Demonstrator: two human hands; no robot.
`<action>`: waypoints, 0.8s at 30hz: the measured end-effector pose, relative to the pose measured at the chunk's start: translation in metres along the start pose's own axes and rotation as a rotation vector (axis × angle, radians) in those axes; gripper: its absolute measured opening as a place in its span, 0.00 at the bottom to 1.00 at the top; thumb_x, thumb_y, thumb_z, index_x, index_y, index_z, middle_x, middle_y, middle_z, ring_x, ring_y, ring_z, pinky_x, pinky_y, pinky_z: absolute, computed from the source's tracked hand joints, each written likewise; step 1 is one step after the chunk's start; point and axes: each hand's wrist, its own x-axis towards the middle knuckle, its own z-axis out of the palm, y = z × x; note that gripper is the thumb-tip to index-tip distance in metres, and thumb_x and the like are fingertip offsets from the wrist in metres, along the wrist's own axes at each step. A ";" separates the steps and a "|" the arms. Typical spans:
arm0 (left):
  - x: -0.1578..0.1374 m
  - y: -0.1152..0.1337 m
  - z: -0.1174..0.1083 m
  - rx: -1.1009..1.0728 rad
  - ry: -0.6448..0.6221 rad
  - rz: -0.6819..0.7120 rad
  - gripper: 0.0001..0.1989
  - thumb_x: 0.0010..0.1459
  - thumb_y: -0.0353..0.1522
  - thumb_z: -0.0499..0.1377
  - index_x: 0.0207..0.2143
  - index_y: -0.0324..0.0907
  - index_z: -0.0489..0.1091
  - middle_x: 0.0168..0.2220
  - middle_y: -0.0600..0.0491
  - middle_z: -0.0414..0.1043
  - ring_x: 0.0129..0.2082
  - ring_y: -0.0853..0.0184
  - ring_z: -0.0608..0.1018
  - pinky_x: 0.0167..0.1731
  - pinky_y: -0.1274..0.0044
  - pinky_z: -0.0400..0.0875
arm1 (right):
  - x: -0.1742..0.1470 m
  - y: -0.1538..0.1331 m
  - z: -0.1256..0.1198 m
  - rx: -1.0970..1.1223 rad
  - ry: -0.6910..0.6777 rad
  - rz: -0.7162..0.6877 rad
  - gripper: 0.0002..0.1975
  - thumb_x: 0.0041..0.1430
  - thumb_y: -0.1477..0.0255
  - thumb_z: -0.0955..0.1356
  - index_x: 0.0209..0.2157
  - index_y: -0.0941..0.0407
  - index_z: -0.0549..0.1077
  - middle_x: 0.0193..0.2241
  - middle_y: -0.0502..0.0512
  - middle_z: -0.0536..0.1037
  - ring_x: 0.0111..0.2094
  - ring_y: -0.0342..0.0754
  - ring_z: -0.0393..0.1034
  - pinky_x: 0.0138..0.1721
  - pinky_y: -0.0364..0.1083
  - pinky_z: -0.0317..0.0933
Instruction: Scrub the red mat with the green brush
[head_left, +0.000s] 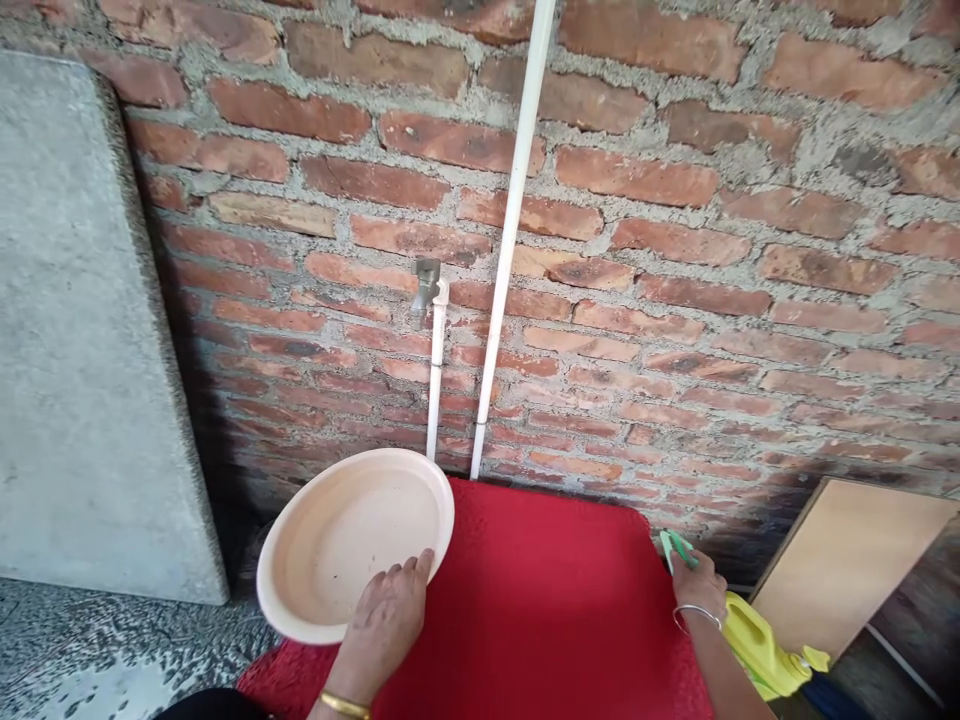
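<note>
A pale pink plastic basin point(322, 510) is at the left edge of a red-covered surface point(555, 600) and looks slightly tilted. My left hand point(390, 615) grips the basin's near right rim, its fingertips over the inside wall; the thumb is hidden. A few dark specks show on the basin's bottom. At the right edge of the red cover, my right hand point(697, 582) is closed around a small green and pale item point(678, 547), mostly covered by the fingers, so its kind is unclear. Just beyond that wrist lies a yellow plastic jug point(776, 655) with a handle.
A brick wall point(660, 270) rises behind, with a tap point(424, 288) on a short white pipe point(435, 380) and a long white pipe point(517, 190). A grey concrete slab point(82, 330) leans at left above wet floor point(127, 650). At right leans a tan board point(855, 560).
</note>
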 end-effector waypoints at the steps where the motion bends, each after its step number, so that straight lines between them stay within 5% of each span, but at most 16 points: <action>1: 0.000 0.000 0.001 0.005 0.008 0.000 0.24 0.60 0.19 0.52 0.57 0.40 0.70 0.35 0.50 0.75 0.32 0.65 0.79 0.34 0.73 0.74 | -0.003 0.000 -0.001 0.024 0.003 0.014 0.29 0.63 0.57 0.60 0.57 0.62 0.69 0.47 0.77 0.74 0.41 0.62 0.76 0.37 0.55 0.66; 4: -0.001 0.001 0.003 0.027 0.088 0.007 0.24 0.60 0.20 0.54 0.57 0.40 0.70 0.38 0.48 0.75 0.34 0.64 0.79 0.36 0.71 0.74 | -0.021 -0.021 0.006 0.111 0.003 -0.063 0.28 0.63 0.58 0.59 0.58 0.59 0.68 0.48 0.72 0.75 0.45 0.61 0.75 0.41 0.55 0.67; 7: -0.003 0.002 0.005 0.048 0.149 0.008 0.23 0.59 0.21 0.55 0.57 0.40 0.69 0.39 0.47 0.75 0.35 0.63 0.79 0.37 0.70 0.73 | -0.060 -0.066 0.023 0.205 -0.033 -0.284 0.26 0.61 0.61 0.61 0.57 0.58 0.68 0.48 0.66 0.75 0.51 0.59 0.71 0.47 0.52 0.66; 12: -0.003 0.003 0.006 0.034 0.156 -0.004 0.23 0.59 0.21 0.55 0.57 0.40 0.69 0.35 0.49 0.74 0.33 0.63 0.78 0.35 0.71 0.72 | -0.167 -0.147 0.060 0.309 -0.160 -0.725 0.19 0.62 0.62 0.62 0.52 0.51 0.73 0.47 0.57 0.76 0.44 0.50 0.73 0.46 0.47 0.65; 17: -0.001 0.004 0.008 -0.015 0.160 -0.026 0.23 0.58 0.21 0.55 0.56 0.41 0.69 0.33 0.51 0.73 0.33 0.64 0.78 0.35 0.72 0.71 | -0.255 -0.189 0.083 0.299 -0.219 -1.000 0.17 0.62 0.66 0.64 0.52 0.47 0.74 0.47 0.55 0.76 0.47 0.51 0.72 0.48 0.48 0.63; 24: -0.003 0.003 0.006 -0.016 0.152 -0.014 0.24 0.58 0.21 0.55 0.57 0.38 0.68 0.37 0.49 0.74 0.35 0.63 0.78 0.37 0.70 0.72 | -0.266 -0.197 0.077 0.043 -0.211 -1.103 0.25 0.64 0.63 0.66 0.62 0.46 0.66 0.59 0.62 0.70 0.58 0.59 0.64 0.56 0.56 0.56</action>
